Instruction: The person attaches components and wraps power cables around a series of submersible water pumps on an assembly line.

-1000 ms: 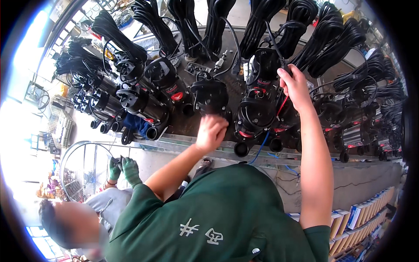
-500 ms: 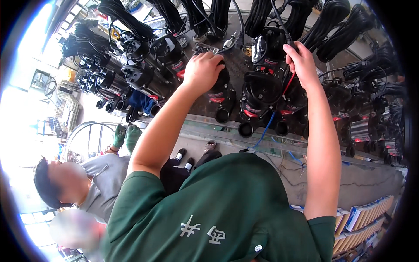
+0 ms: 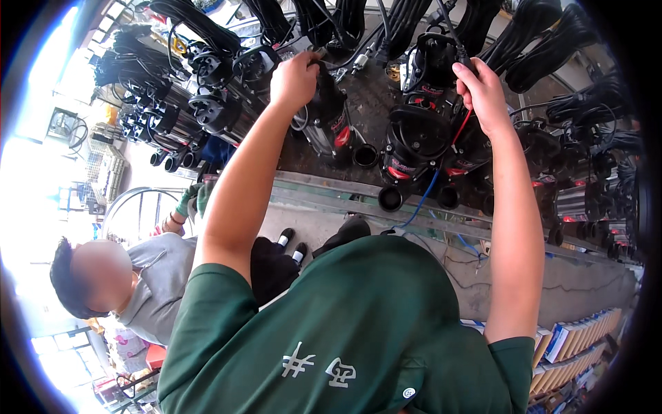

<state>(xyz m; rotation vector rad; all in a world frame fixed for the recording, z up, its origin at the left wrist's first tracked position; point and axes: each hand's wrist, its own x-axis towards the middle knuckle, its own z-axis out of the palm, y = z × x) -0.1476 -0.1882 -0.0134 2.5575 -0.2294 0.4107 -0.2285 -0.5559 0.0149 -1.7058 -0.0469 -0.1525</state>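
My left hand (image 3: pixel 294 81) is closed over the top of a black pump (image 3: pixel 324 127) with a red label. The part under my fingers, probably its handle, is mostly hidden. The pump leans, its round outlet (image 3: pixel 365 156) pointing toward me. On the right, my right hand (image 3: pixel 481 95) pinches the black end of a cable (image 3: pixel 448 24) that comes down from above. A red wire (image 3: pixel 461 130) runs down from the same fingers. Between my hands stands another black pump (image 3: pixel 416 138), its outlet facing me.
More pumps (image 3: pixel 217 110) with bundled black cables (image 3: pixel 200 31) crowd the bench at left and right. A blue hose or cord (image 3: pixel 420 207) hangs over the bench's front edge (image 3: pixel 324 190). A person in grey (image 3: pixel 162 276) with green gloves stands at left. Boxes (image 3: pixel 572 345) line the lower right.
My left hand has moved left and away from me, and the pump under it has shifted and turned. My right hand has hardly moved and keeps its hold.
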